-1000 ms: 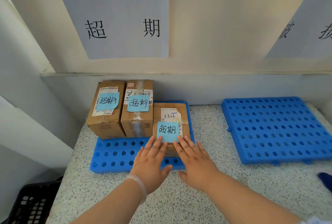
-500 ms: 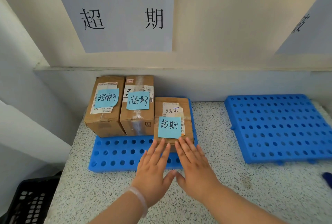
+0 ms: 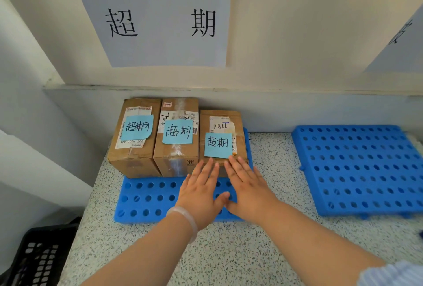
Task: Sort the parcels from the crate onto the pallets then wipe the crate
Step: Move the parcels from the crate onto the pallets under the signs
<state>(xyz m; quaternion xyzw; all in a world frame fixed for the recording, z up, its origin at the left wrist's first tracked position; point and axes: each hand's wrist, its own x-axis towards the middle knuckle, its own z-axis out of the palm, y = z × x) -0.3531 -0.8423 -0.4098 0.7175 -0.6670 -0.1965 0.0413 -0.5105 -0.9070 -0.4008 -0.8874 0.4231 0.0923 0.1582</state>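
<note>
Cardboard parcels (image 3: 176, 136), perforated plastic pallet (image 3: 146, 198), speckled counter (image 3: 251, 251).

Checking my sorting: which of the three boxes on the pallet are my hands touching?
The rightmost, shortest box: left hand and right hand touch its near edge. The middle box and left box stand taller.

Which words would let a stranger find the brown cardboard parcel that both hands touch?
Find the white paper sign reading 超期; under it lies the blue perforated plastic pallet bearing three brown cardboard parcels in a row. Take the rightmost parcel. It alone sits lower than its neighbours, and the left hand and right hand touch its near edge.
</note>
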